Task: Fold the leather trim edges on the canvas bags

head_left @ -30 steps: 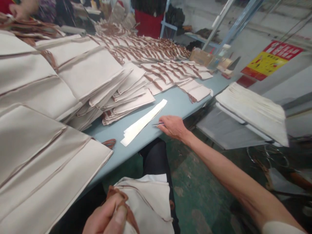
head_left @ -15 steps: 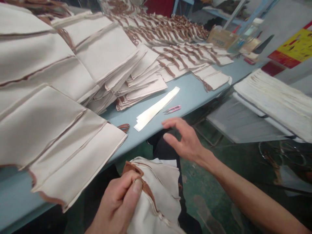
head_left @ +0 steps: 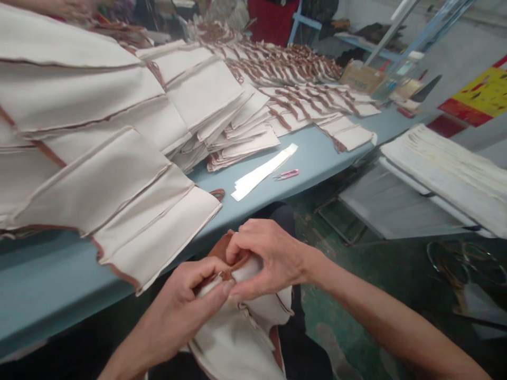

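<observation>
Over my lap hangs a cream sewn piece with brown leather-like trim [head_left: 233, 345]. My left hand [head_left: 182, 301] is closed on its upper edge, thumb on top. My right hand [head_left: 273, 258] curls over the same edge, fingers and thumb gripping the cream and brown material. Both thumbs nearly meet at a small brown fold between them. What lies under my curled fingers is hidden. Beyond my hands, pink thread snips [head_left: 287, 174] lie on the blue table [head_left: 317, 169], beside overlapping white strips [head_left: 263, 171].
Stacked cream panels with brown edges [head_left: 130, 174] cover the table's left side, one overhanging the front edge. Brown-trimmed rows [head_left: 293, 68] fill the back. A rack of white cloth [head_left: 447, 174] stands right. A cardboard box [head_left: 362, 78] sits behind.
My right hand has come down and left from above my lap and now grips the sewn piece beside my left hand. The view has shifted slightly.
</observation>
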Motion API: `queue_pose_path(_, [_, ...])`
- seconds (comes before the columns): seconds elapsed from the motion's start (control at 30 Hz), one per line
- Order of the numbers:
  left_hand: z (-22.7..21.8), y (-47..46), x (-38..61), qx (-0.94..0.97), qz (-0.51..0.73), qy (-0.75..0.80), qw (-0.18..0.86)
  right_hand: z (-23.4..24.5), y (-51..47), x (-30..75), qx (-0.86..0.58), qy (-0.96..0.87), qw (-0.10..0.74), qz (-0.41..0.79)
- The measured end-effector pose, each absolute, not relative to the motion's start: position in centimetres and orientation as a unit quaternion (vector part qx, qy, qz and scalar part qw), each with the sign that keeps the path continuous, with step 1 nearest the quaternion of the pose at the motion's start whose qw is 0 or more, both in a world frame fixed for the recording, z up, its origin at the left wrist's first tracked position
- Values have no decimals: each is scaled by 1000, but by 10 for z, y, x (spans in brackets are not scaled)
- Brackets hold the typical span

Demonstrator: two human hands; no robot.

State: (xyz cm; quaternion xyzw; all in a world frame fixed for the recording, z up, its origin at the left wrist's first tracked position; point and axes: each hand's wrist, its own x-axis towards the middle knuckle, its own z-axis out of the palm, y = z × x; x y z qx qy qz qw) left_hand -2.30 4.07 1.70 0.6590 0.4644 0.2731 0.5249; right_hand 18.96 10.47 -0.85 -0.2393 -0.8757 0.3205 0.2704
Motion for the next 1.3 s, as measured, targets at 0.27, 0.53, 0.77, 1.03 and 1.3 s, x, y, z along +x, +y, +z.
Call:
queue_pose_path(0.27, [26, 46, -25, 664, 282, 456, 522, 38, 105, 191, -292, -887, 128, 335])
queue_pose_path(0.53, [34, 66, 0, 703, 342, 405, 474, 94, 111, 220, -354, -869, 80, 337])
queue_pose_path(0.77, [42, 73, 22, 759, 337, 326, 452, 113, 104, 243, -384, -825, 30, 413])
queue_pose_path(1.03, [35, 60, 15, 785, 290, 356, 416, 79, 88, 237, -400, -848, 101, 331])
queue_pose_path(1.3, [48, 61, 1, 807, 289, 380, 349, 79, 79, 225, -402, -869, 120, 264])
